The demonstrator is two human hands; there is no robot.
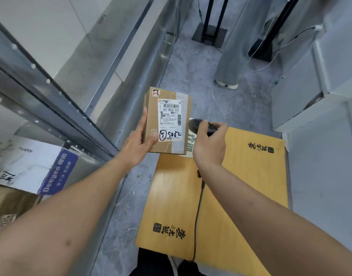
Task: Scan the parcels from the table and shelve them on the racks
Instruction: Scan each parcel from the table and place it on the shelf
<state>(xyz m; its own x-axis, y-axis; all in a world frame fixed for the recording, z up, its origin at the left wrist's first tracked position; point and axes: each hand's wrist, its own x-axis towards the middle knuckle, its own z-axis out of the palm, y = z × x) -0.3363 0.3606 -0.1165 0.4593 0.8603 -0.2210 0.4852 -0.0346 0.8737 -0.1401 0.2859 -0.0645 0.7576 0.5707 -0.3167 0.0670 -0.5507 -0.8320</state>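
A narrow aisle with a grey marbled floor runs ahead, metal racks [57, 100] along the left from 7 to 11 o'clock and white cabinets on the right. Below the hands sits a yellow wooden tabletop [241, 186], with a paper sheet lying at its far edge.

The left hand [139, 142] holds a small brown parcel [167, 120] up in the air at centre frame, fingers wrapped along its left side and the thumb pressed on the bottom corner of the white shipping label [170, 119]. The parcel's long axis runs from 6 to 12 o'clock, label facing the camera, barcode near the top end.

The right hand [210, 144] is closed round a black scanner [201, 126], its cable trailing down across the tabletop toward 6 o'clock. The scanner's head sits just beside the parcel's right edge, at about 3 o'clock from it, and points toward 10 o'clock. The barcode lies up and left of the scanner head, so the scan looks to depend on tilting the head toward the label's upper part. The racks are nearer the left hand for shelving afterwards.
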